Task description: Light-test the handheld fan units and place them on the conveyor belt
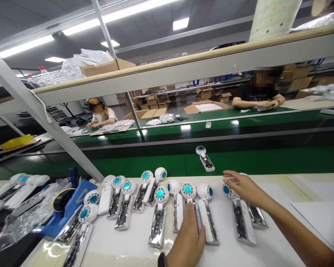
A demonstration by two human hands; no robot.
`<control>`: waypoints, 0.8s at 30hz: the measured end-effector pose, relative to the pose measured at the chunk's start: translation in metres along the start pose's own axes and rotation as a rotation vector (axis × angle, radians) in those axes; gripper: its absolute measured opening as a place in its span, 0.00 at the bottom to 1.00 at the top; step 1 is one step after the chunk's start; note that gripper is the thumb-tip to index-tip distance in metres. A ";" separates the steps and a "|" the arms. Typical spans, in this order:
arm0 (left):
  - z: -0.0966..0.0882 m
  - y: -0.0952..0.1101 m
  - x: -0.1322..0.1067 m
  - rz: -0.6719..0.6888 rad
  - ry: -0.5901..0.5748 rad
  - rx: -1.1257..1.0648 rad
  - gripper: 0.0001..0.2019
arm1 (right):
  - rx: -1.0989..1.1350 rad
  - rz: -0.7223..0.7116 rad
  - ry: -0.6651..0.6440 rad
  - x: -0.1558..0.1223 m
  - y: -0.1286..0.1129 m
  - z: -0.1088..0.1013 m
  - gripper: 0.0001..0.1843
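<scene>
Several small handheld fans with white round heads, teal centres and open bodies showing their circuit boards lie in a row (158, 217) on the white worktop (122, 244). My left hand (187, 237) lies flat, fingers together, on the body of one fan (189, 200) near the middle of the row. My right hand (243, 185) reaches to the right end of the row, fingers curled round the head of a fan (239, 218) there. A single fan (205, 158) lies apart on the green conveyor belt (267, 161).
A blue tape dispenser (68, 207) and clear plastic bags with more fans (19, 200) sit at the left. A slanted white frame post (44, 118) crosses the left. Two people work at the far side of the belt, with cardboard boxes (206, 106) beside them.
</scene>
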State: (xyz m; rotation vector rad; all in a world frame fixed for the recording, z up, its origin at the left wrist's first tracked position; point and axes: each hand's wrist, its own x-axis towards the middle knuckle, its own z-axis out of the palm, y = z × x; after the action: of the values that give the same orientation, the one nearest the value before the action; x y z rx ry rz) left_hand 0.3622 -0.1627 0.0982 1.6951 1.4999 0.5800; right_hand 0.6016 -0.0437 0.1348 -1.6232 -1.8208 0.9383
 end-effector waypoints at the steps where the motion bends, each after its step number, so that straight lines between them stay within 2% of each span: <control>1: -0.001 -0.007 -0.004 -0.028 0.006 0.011 0.35 | -0.063 0.001 -0.023 0.021 -0.005 0.002 0.27; 5: -0.011 -0.022 -0.007 -0.144 0.053 0.028 0.37 | -0.179 0.134 -0.053 0.103 -0.018 0.024 0.27; 8: -0.017 -0.010 0.003 -0.154 0.122 0.033 0.35 | -0.173 0.228 -0.065 0.143 -0.021 0.048 0.22; 11: -0.011 0.011 0.023 -0.159 0.166 0.085 0.31 | -0.091 0.272 -0.121 0.158 -0.026 0.066 0.15; 15: -0.001 0.021 0.046 -0.175 0.101 0.125 0.29 | 0.154 0.242 -0.236 0.145 -0.032 0.066 0.11; 18: -0.008 0.016 0.049 -0.177 0.011 -0.037 0.29 | 0.358 0.175 -0.263 0.115 -0.033 0.050 0.16; 21: -0.032 0.013 0.040 -0.200 -0.135 -0.493 0.29 | 0.535 0.050 -0.193 0.073 -0.023 0.026 0.26; 22: -0.043 0.014 0.036 -0.195 -0.138 -0.634 0.29 | 0.638 -0.035 -0.117 0.058 -0.016 0.018 0.29; 24: -0.069 0.017 0.027 -0.166 -0.020 -0.798 0.30 | 0.699 -0.063 0.016 0.031 0.004 0.001 0.34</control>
State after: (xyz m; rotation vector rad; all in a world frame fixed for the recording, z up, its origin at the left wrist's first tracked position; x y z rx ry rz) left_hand 0.3252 -0.1190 0.1481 0.9459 1.1474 0.9126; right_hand 0.5986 -0.0130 0.1289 -1.1177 -1.2995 1.3328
